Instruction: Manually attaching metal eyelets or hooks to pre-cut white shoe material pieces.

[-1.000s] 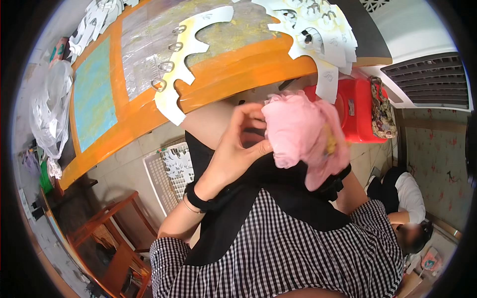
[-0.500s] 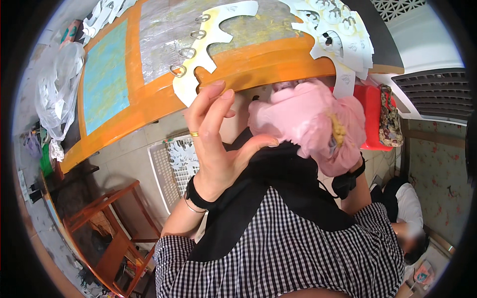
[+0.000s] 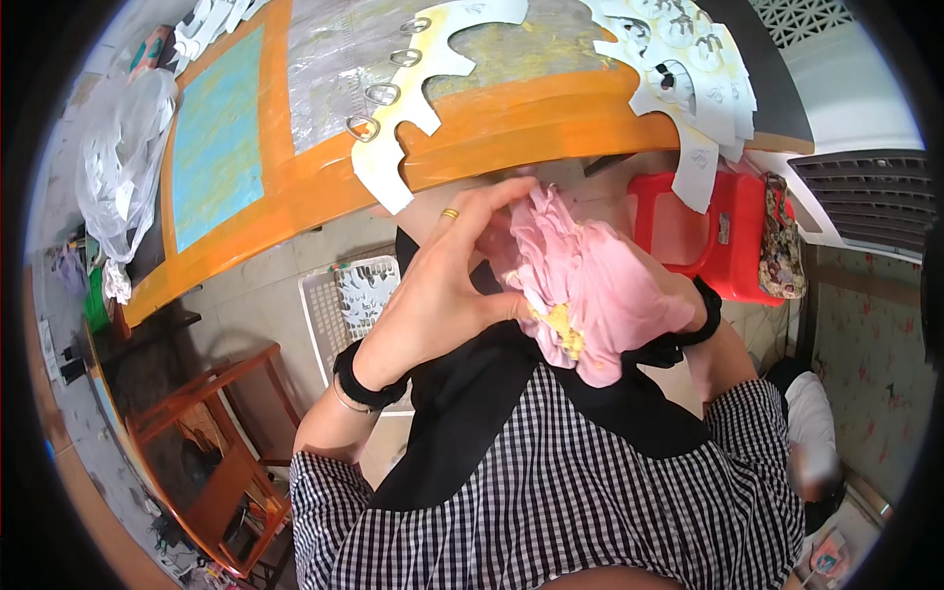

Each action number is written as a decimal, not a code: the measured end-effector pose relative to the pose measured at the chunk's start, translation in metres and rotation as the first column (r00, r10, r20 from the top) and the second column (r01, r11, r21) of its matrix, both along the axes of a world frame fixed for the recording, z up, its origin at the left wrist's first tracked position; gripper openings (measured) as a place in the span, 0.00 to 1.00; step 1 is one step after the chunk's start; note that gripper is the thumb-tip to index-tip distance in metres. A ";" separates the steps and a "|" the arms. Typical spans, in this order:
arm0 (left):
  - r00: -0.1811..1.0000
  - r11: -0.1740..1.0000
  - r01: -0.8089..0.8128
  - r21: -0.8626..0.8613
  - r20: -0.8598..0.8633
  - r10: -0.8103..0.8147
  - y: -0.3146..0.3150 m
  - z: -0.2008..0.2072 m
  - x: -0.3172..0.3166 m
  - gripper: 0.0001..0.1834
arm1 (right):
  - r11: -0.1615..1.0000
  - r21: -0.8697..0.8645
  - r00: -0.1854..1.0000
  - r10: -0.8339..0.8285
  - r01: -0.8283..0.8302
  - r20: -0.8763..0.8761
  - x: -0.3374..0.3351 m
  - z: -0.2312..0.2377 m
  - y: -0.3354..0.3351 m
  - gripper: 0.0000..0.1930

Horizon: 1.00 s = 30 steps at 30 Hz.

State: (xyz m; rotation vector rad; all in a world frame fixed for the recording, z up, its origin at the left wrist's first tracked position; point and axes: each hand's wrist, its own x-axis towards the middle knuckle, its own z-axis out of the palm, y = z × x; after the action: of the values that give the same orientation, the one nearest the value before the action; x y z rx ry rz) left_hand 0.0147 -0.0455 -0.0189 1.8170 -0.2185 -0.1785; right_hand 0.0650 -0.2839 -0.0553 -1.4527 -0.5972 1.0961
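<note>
A crumpled pink cloth [image 3: 619, 285] with a yellow smear on its lower left side is between my two hands, in front of my apron. My left hand [image 3: 433, 295], with a ring on one finger, grips the cloth's left edge between thumb and fingertips. Behind and under the cloth is my right hand [image 3: 690, 300]; its fingers are hidden in the folds it holds. On the table's near edge lies a white scalloped cut-out strip [image 3: 382, 175] with several metal rings along it. To its right, a fanned stack of similar white cut-outs [image 3: 678, 138] overhangs the edge.
The table [image 3: 295, 187] is edged with orange tape. A red plastic stool [image 3: 733, 251] with a patterned cloth [image 3: 782, 256] stands at right. Below at left are a white basket [image 3: 317, 305] of cut-outs and a wooden chair [image 3: 211, 393]. Another person [image 3: 808, 423] is at far right.
The pink cloth has moved left and nearer to me, turning so the yellow smear faces left. My left hand, apart from it before, has closed on its edge.
</note>
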 end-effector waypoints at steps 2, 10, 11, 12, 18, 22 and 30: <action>0.967 0.987 0.077 -0.139 -0.229 -0.108 0.005 0.000 -0.005 0.51 | 0.997 0.077 1.000 0.013 -0.014 0.012 -0.001 -0.001 0.002 0.30; 0.911 0.904 0.071 -0.421 -0.343 -0.231 0.008 -0.020 -0.005 0.53 | 0.961 0.269 0.993 -0.042 0.070 -0.109 -0.017 -0.004 0.012 0.32; 0.889 0.861 0.000 -0.509 -0.394 -0.233 0.008 -0.020 -0.004 0.53 | 0.958 0.237 0.964 -0.105 0.164 -0.243 -0.020 -0.004 0.019 0.29; 0.863 0.806 -0.076 -0.586 -0.443 -0.241 0.007 -0.021 -0.004 0.52 | 0.948 0.192 0.914 -0.169 0.253 -0.369 -0.022 -0.003 0.026 0.26; 0.784 0.546 -0.371 -0.751 -0.568 -0.249 0.006 -0.028 -0.010 0.47 | 0.887 0.116 0.894 -0.440 0.448 -0.088 -0.026 -0.029 0.038 0.26; 0.807 0.539 -0.373 -0.755 -0.551 -0.213 0.003 -0.033 -0.008 0.45 | 0.851 0.179 0.648 -0.496 0.493 0.578 -0.032 -0.049 0.032 0.26; 0.782 0.417 -0.453 -0.788 -0.576 -0.238 0.000 -0.035 -0.014 0.40 | 0.814 0.365 0.871 -0.314 0.451 -0.377 -0.011 -0.024 0.031 0.22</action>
State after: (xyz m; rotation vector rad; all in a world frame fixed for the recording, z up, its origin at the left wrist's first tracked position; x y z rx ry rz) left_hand 0.0008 -0.0457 -0.0536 0.5497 0.2770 -0.4527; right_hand 0.0535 -0.2532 -0.0791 -0.9251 -0.2825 0.7661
